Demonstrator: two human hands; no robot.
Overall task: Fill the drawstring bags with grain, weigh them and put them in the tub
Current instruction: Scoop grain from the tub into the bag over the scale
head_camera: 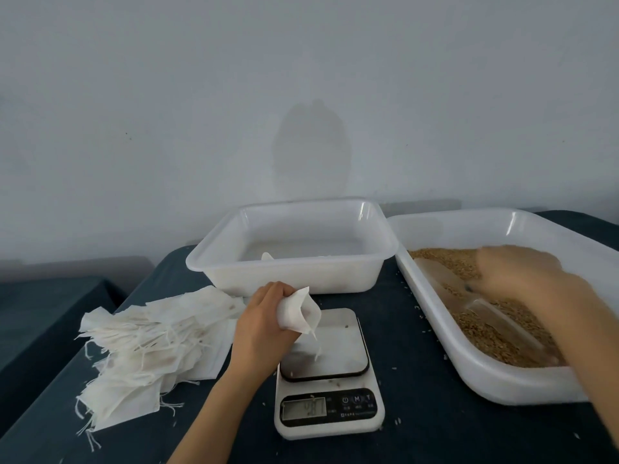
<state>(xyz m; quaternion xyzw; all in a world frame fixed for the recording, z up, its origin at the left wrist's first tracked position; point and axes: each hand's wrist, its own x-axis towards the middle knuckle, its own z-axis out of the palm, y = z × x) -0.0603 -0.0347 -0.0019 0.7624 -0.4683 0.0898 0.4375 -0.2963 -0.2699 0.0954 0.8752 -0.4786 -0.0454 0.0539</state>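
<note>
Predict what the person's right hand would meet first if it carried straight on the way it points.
Probably the brown grain in the large white plastic tray: the blurred right hand points forward-left over it. Depth is unclear; the clear plastic scoop lies nearer the person, off that line.

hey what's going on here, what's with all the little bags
A person is bagging grain at a dark-covered table. Their left hand holds a drawstring bag, mouth open and apparently unfilled, just above the kitchen scale. Their right hand, blurred, is over the white tray of grain, near a clear scoop lying in it; whether it grips anything is unclear. A pile of empty bags lies on the left. The tub behind the scale looks nearly empty.
</note>
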